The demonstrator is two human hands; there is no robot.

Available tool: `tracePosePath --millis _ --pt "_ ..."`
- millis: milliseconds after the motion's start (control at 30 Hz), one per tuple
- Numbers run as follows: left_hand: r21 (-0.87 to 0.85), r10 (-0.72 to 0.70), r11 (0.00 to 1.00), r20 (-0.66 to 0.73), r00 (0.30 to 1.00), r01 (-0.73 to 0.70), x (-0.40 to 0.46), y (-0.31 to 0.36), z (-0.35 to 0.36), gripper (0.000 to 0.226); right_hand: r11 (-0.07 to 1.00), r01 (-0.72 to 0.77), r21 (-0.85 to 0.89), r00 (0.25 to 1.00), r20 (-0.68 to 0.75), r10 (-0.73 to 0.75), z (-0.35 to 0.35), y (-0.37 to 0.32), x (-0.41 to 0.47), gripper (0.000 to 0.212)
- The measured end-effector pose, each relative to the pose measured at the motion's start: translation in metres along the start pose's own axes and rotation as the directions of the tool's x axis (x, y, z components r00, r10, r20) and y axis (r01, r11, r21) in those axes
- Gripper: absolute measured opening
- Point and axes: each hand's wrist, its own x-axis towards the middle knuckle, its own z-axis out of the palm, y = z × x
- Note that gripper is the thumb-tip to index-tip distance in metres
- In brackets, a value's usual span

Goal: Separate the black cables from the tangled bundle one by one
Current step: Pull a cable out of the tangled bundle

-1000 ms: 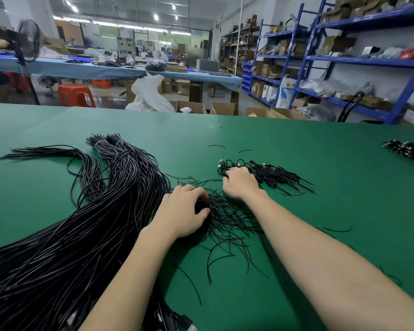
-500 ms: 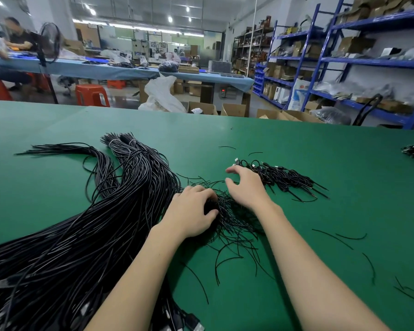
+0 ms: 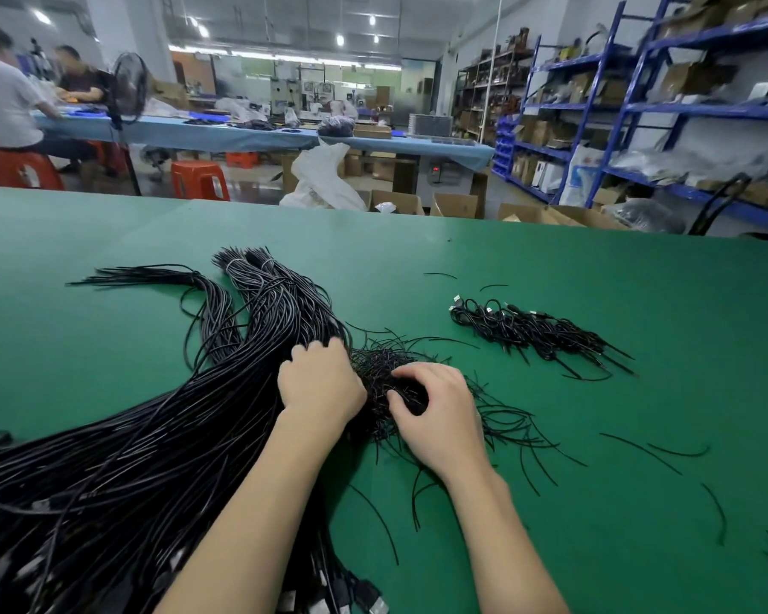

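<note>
At the centre of the frame, both hands are digging into the tangled bundle of thin black cables (image 3: pixel 375 370) on the green table (image 3: pixel 550 268) — left hand (image 3: pixel 318 383) curling fingers over its edge, right hand (image 3: pixel 437 407) pinching strands.

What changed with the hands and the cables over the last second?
The right hand left the small sorted pile and came back to the tangled bundle, fingers curling into its wires. The left hand stayed gripping the bundle; the long cable mass stayed put.
</note>
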Motion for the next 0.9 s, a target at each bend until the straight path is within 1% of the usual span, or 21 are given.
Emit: tracePosePath --millis 67,200,300,367,433,467,533,600,633,667,700,733,767,800,833,867,900 --pt "0.030 -0.001 1.000 0.036 0.999 0.000 0.002 -0.002 0.002 0.032 1.000 -0.013 -0.006 1.000 -0.015 0.013 0.000 0.000 0.001 0.022" --pt "-0.053 0.002 0.999 0.011 1.000 -0.002 0.002 -0.003 0.001 0.016 0.999 -0.050 -0.008 0.999 -0.021 0.049 0.000 0.000 0.001 0.017" --pt "-0.116 -0.006 0.993 0.003 1.000 0.006 0.001 -0.004 0.000 0.014 0.997 -0.078 0.008 0.996 -0.037 0.079 -0.002 0.002 0.001 0.013" --pt "-0.178 -0.030 0.984 -0.053 0.998 0.020 0.001 -0.003 -0.002 0.010 0.996 -0.083 0.012 0.995 -0.048 0.084 -0.003 0.002 0.000 0.015" --pt "-0.256 -0.055 0.966 -0.142 0.988 0.016 0.000 -0.001 -0.005 0.012 0.996 -0.091 0.026 0.994 -0.062 0.092 -0.003 0.000 0.001 0.021" --pt "-0.304 -0.066 0.953 -0.187 0.980 0.006 0.000 0.000 -0.006 0.013 0.994 -0.094 0.056 0.992 -0.082 0.098 -0.003 -0.001 0.001 0.022" --pt "-0.392 -0.093 0.920 -0.261 0.961 -0.018 -0.002 0.003 -0.010 0.017 0.981 -0.085 0.175 0.979 -0.166 0.114 -0.005 -0.007 0.001 0.022" --pt "-0.456 -0.102 0.889 -0.280 0.955 -0.039 0.000 0.004 -0.012 0.019 0.937 -0.077 0.341 0.957 -0.237 0.165 -0.008 -0.013 0.003 0.019" --pt "-0.498 -0.089 0.865 -0.262 0.961 -0.055 0.000 0.004 -0.013 0.017 0.893 -0.079 0.443 0.954 -0.227 0.197 -0.010 -0.015 0.004 0.017" --pt "-0.558 -0.059 0.826 -0.229 0.972 -0.081 0.001 0.006 -0.014 0.015 0.833 -0.090 0.546 0.958 -0.181 0.222 -0.012 -0.017 0.005 0.016" --pt "-0.623 -0.018 0.775 -0.193 0.981 -0.109 0.000 0.010 -0.014 0.012 0.771 -0.118 0.626 0.966 -0.107 0.234 -0.015 -0.019 0.006 0.016" --pt "-0.685 0.019 0.718 -0.160 0.987 -0.125 0.000 0.014 -0.016 0.009 0.717 -0.166 0.678 0.973 -0.008 0.232 -0.017 -0.021 0.006 0.015" --pt "-0.759 0.035 0.640 -0.125 0.992 -0.118 -0.001 0.017 -0.018 0.008 0.675 -0.228 0.702 0.969 0.096 0.227 -0.020 -0.023 0.007 0.012" --pt "-0.851 0.027 0.519 -0.076 0.997 -0.079 -0.001 0.019 -0.021 0.006 0.641 -0.293 0.710 0.956 0.192 0.224 -0.023 -0.024 0.007 0.012" --pt "-0.930 0.016 0.366 -0.012 1.000 -0.017 -0.001 0.020 -0.026 0.005 0.607 -0.356 0.711 0.935 0.275 0.226 -0.027 -0.023 0.007 0.017" --pt "-0.975 0.014 0.216 0.046 0.999 0.042 -0.001 0.019 -0.031 0.003 0.576 -0.410 0.707 0.911 0.347 0.222 -0.031 -0.021 0.006 0.023" --pt "-0.990 0.024 0.116 0.079 0.997 0.076 0.000 0.018 -0.035 0.003 0.567 -0.444 0.694 0.891 0.409 0.197 -0.036 -0.019 0.006 0.026"
